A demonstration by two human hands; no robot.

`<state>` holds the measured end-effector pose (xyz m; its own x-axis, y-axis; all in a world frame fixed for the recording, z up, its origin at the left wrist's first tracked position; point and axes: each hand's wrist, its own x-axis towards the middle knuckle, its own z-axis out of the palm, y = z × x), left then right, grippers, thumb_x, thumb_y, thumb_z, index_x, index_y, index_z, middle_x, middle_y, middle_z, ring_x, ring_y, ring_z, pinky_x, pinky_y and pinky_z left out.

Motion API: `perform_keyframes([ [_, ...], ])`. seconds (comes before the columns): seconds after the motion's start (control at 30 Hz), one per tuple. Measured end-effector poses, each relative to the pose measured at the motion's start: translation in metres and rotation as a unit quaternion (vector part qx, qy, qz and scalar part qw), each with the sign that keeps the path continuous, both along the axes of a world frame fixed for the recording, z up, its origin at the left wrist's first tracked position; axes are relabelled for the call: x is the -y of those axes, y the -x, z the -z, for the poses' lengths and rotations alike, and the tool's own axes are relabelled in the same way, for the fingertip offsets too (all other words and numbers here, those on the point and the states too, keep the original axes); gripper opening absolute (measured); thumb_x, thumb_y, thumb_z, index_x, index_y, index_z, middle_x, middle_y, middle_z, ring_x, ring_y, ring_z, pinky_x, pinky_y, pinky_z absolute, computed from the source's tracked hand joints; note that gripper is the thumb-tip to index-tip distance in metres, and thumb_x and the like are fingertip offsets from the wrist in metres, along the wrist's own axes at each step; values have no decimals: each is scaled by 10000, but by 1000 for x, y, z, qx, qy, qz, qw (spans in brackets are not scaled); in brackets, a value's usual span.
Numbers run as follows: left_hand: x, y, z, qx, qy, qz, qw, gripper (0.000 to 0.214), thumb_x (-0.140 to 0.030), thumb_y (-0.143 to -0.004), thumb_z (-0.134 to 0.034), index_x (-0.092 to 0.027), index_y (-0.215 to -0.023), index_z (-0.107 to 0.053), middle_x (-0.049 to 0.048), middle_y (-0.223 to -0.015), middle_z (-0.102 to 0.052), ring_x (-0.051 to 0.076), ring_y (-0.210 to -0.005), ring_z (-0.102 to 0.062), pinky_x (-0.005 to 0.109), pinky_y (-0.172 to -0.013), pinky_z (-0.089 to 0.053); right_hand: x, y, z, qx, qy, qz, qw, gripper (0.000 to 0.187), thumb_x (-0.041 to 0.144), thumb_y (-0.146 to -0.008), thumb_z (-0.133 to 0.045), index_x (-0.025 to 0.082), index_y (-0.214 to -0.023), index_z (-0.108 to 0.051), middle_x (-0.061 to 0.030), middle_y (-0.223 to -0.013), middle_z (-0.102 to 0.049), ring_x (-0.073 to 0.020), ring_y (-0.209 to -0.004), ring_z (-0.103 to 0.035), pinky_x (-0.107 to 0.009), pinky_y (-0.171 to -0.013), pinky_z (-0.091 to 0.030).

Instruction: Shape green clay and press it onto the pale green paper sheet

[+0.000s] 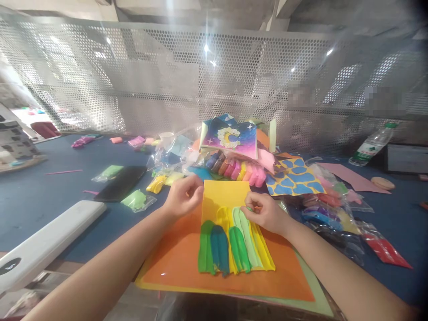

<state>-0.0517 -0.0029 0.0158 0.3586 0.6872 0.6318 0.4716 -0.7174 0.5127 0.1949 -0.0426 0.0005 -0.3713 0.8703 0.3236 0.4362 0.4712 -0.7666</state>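
A yellow card (225,191) lies on an orange sheet (174,263) in front of me. Ridged strips of soft clay cover its lower part: a dark green strip (205,247), a blue-teal strip (220,249), a bright green strip (239,247), a pale green strip (249,243) and yellow ones. My right hand (265,211) is closed in a pinch at the card's right edge, above the pale green strip, with a small bit of green clay showing at its fingertips. Beside the card's upper left edge, my left hand (185,196) is curled; whether it holds anything is hidden.
Behind the card stand a moon picture (230,136) and several bagged clay pieces (234,169). A blue-patterned yellow sheet (296,176) lies to the right, near clay bags (324,216) and a water bottle (371,145). At left are a black phone-like slab (120,183) and a white bar (56,236).
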Motion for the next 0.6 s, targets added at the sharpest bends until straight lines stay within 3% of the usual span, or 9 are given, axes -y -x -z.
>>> perform_keyframes([
  [0.13, 9, -8, 2, -53, -29, 75, 995, 104, -287, -805, -483, -188, -818, -511, 4, -645, -603, 100, -551, -516, 234, -556, -410, 5, 8, -2, -60, 69, -1, 996, 403, 434, -733, -670, 212, -620, -353, 64, -583, -334, -77, -525, -309, -212, -473, -306],
  [0.27, 11, -14, 3, -86, 36, 134, 987, 221, -351, -839, -547, -186, -982, -579, 40, -805, -676, 137, -718, -618, 247, -643, -472, 10, 11, -2, -56, 75, -28, 995, 263, 414, -745, -684, 207, -827, -543, 42, -631, -466, -115, -611, -457, -239, -576, -407],
  [0.4, 9, -14, 5, -72, 102, 191, 974, 372, -392, -868, -581, -217, -1196, -571, 73, -1094, -683, 160, -891, -654, 258, -729, -513, 11, 11, -2, -58, 87, -44, 994, 259, 328, -828, -589, 230, -1068, -583, 7, -752, -572, -139, -710, -555, -262, -662, -459],
  [0.5, 7, -14, 7, -39, 134, 186, 973, 354, -365, -921, -513, -235, -1244, -573, 63, -1098, -695, 149, -870, -669, 266, -753, -519, 11, 11, -2, -67, 93, -40, 993, 295, 317, -854, -547, 240, -1136, -585, -7, -807, -590, -135, -711, -562, -256, -649, -465],
  [0.6, 8, -17, 7, -7, 147, 152, 977, 297, -389, -902, -544, -210, -1108, -662, 62, -970, -720, 162, -836, -662, 267, -721, -512, 11, 12, -3, -36, 84, -46, 995, 302, 308, -858, -535, 235, -1140, -615, -13, -802, -616, -140, -711, -566, -256, -651, -469],
])
